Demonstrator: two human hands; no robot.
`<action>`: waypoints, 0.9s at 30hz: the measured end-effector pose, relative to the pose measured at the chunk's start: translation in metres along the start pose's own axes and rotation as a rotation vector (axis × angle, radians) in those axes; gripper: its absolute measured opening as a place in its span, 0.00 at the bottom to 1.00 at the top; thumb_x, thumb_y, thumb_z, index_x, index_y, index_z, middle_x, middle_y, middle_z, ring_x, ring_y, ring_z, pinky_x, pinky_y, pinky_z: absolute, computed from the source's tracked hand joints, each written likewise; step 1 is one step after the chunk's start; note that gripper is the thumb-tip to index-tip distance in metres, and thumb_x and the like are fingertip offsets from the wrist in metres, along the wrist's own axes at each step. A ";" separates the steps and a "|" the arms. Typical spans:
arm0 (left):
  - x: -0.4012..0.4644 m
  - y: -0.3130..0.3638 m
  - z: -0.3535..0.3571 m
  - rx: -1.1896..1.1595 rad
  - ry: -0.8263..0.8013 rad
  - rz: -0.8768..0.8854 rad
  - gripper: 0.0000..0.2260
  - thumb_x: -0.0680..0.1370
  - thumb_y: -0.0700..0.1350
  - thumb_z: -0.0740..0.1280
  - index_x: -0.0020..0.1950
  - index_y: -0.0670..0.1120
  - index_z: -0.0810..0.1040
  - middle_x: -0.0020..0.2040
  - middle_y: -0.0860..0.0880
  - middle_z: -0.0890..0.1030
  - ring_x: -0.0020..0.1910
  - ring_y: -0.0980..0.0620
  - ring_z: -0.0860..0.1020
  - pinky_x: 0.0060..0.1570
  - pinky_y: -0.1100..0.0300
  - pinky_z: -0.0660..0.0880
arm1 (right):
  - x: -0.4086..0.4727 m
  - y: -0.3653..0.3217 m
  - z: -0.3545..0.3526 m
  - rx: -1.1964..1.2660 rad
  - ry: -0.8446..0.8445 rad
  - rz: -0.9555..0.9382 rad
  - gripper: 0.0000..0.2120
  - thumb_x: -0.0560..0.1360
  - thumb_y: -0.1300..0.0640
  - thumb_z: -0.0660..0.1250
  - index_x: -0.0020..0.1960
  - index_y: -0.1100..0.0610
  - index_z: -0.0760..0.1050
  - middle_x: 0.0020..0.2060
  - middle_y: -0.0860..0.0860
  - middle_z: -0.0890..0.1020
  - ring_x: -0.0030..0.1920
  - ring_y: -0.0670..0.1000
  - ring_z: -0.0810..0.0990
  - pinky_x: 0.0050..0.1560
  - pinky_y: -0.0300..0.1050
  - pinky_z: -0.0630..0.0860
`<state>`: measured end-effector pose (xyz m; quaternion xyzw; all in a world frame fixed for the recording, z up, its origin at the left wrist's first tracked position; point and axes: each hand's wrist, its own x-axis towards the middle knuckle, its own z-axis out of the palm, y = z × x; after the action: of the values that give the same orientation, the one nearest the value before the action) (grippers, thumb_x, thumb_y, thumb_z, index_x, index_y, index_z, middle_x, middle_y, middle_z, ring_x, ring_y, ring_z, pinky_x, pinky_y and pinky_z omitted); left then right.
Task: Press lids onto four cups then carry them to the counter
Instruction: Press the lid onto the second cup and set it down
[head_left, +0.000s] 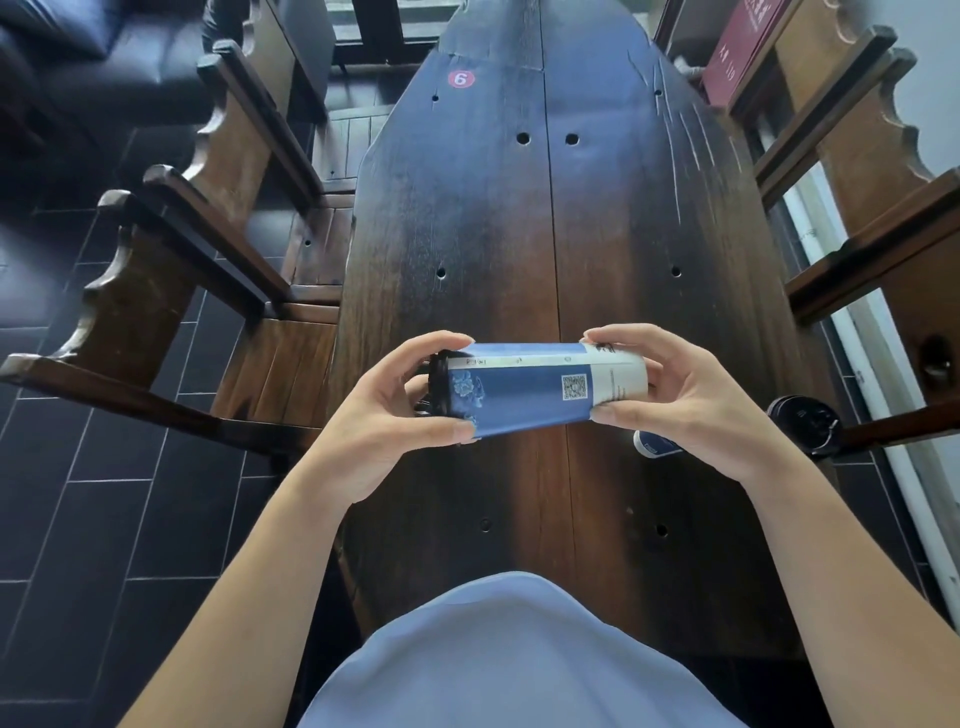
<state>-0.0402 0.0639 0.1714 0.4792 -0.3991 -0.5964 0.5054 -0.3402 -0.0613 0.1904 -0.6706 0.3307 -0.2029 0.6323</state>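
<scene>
A blue and white paper cup (535, 387) lies sideways in the air above the dark wooden table (498, 234). A black lid (439, 384) caps its wide end, which faces left. My left hand (395, 415) grips the lidded end, thumb below and fingers above. My right hand (680, 400) holds the narrow white base end between thumb and fingers. Part of another blue cup (655, 446) shows under my right hand, lying on the table. A black lid (802, 420) rests at the table's right edge.
Wooden chairs stand along the table, to the left (171, 291) and to the right (878, 249). A red round sticker with the number 6 (461, 79) marks the far end. Dark tile floor (104, 519) lies to the left. A dark red box (743, 47) sits far right.
</scene>
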 end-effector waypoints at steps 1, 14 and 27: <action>0.000 0.001 0.000 -0.025 0.006 -0.017 0.30 0.70 0.39 0.80 0.70 0.53 0.79 0.70 0.47 0.77 0.69 0.38 0.77 0.56 0.33 0.83 | 0.000 0.001 0.000 -0.009 0.008 -0.015 0.32 0.70 0.58 0.77 0.72 0.51 0.72 0.64 0.47 0.80 0.70 0.52 0.74 0.56 0.48 0.83; -0.009 0.006 0.001 0.086 0.009 0.046 0.30 0.72 0.40 0.81 0.72 0.51 0.78 0.71 0.48 0.77 0.66 0.44 0.78 0.59 0.38 0.83 | -0.008 0.001 0.004 -0.055 0.068 -0.066 0.28 0.71 0.54 0.76 0.70 0.48 0.74 0.61 0.45 0.81 0.68 0.53 0.77 0.56 0.48 0.83; -0.029 0.010 0.028 0.080 0.078 0.089 0.34 0.70 0.39 0.82 0.75 0.53 0.77 0.73 0.50 0.77 0.67 0.45 0.79 0.62 0.44 0.82 | -0.026 0.001 -0.001 -0.113 0.060 -0.151 0.33 0.69 0.59 0.80 0.71 0.51 0.74 0.63 0.49 0.80 0.68 0.54 0.77 0.61 0.52 0.82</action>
<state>-0.0648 0.0901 0.1916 0.5037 -0.4236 -0.5379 0.5268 -0.3592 -0.0441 0.1934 -0.7217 0.3090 -0.2510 0.5662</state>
